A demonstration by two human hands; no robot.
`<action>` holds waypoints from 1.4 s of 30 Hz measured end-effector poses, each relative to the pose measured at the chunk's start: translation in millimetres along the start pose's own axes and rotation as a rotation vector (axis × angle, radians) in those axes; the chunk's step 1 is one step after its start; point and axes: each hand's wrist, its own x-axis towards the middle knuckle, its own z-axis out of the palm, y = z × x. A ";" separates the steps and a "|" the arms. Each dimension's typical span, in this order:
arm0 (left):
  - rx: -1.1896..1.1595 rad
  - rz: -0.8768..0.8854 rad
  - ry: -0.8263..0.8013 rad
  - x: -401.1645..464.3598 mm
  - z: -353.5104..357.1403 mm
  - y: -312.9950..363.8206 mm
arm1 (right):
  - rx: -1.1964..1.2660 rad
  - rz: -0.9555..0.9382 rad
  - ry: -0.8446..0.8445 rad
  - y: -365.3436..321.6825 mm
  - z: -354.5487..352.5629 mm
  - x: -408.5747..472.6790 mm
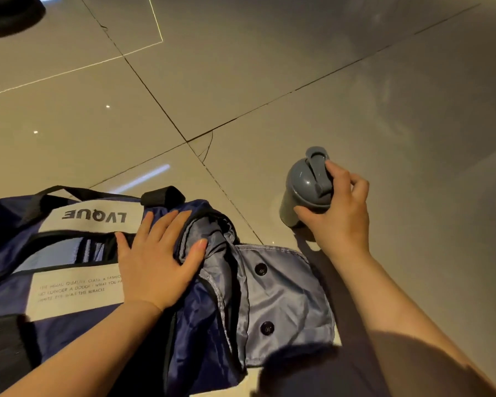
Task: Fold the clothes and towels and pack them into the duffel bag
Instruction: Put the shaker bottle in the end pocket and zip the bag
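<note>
Head view: a navy duffel bag point(78, 253) of thin, shiny nylon lies slumped on the glossy tiled floor point(269, 67); it looks light, limp and slippery, best taken by its black webbing straps point(161, 196); the left hand point(158, 265) presses flat on the bag, fingers straight and spread; at the bag's right end a grey lining flap point(287, 296) with two dark snaps hangs open; just right of the bag, the right hand point(338, 204) curls round the lid of a hard, smooth grey bottle point(304, 187) standing upright.

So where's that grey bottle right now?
In the head view, the grey bottle stands on the tiled floor right of centre, just beyond the duffel bag, gripped at its lid by the right hand.
</note>
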 end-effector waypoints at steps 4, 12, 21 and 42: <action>-0.002 0.102 -0.078 -33.5 -10.0 -1.8 | -0.049 0.019 -0.008 3.0 -21.1 -62.3; 0.002 0.361 -0.275 -125.4 -36.4 -18.6 | -0.113 0.086 -0.074 2.6 -67.1 -210.4; 0.021 0.305 -0.202 -160.0 -54.9 -7.7 | -0.448 -0.048 -0.182 12.0 -112.9 -274.7; -0.396 -0.095 -0.104 -267.5 -106.4 -23.3 | 0.474 0.687 -0.358 -11.0 -86.7 -375.1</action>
